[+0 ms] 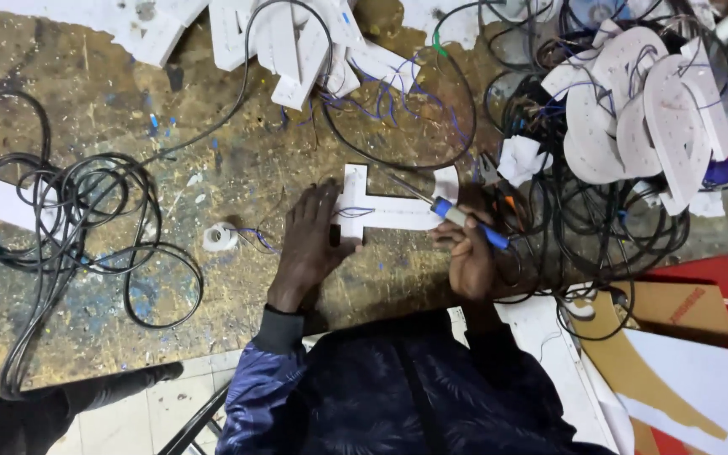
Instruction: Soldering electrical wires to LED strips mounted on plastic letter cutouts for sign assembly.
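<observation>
scuffed workbench (pixel 212 152): left hand (pixel 309 244) fingers flat on white t-shaped letter (pixel 381 206); right hand (pixel 469 253) fingers clamped on soldering iron (pixel 465 221).

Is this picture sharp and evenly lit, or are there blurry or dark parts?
Head view: light is fairly even on the worn workbench, with a soft shadow under the left hand; the white letter piece looks bright, nearly washed out; the right hand, its grip around the blue-handled tool, is slightly soft; the dark jacket shows little detail; the edges curve a little.

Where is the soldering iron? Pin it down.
In the head view, the soldering iron is right of centre, gripped by the right hand, tip on the white letter piece under the left hand.
</observation>
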